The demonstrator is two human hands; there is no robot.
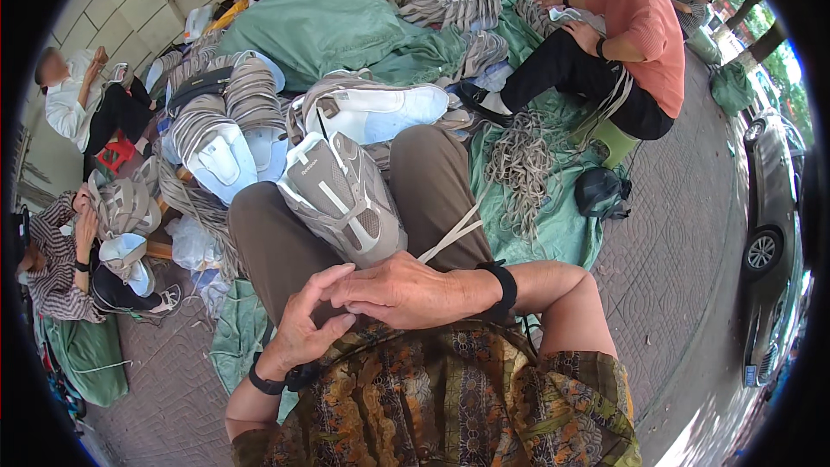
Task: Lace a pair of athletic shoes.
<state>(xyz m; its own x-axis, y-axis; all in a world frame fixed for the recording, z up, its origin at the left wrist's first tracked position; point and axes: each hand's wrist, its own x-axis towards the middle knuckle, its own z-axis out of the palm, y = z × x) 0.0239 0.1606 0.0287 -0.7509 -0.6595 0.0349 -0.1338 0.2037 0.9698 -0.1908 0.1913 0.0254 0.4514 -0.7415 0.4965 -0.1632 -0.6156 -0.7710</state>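
Note:
A taupe and grey sneaker upper (341,195) with a pale tongue rests between my thighs, its toe toward me. Just below that toe my two hands meet in front of my belly. My left hand (307,324) has its fingers stretched and its thumb apart, around the fingertips of the other. My right hand (398,291) lies palm down with its fingers pressed together; anything small between them is hidden. Cream shoelaces (454,233) lie over my right thigh and run down behind my right hand.
Stacked shoe uppers (229,151) and a larger upper (376,112) lie beyond my knees on green sheeting (320,26). A lace heap (523,169) is to the right, near a seated person in pink (640,26). Others sit at left. A car (769,242) stands far right.

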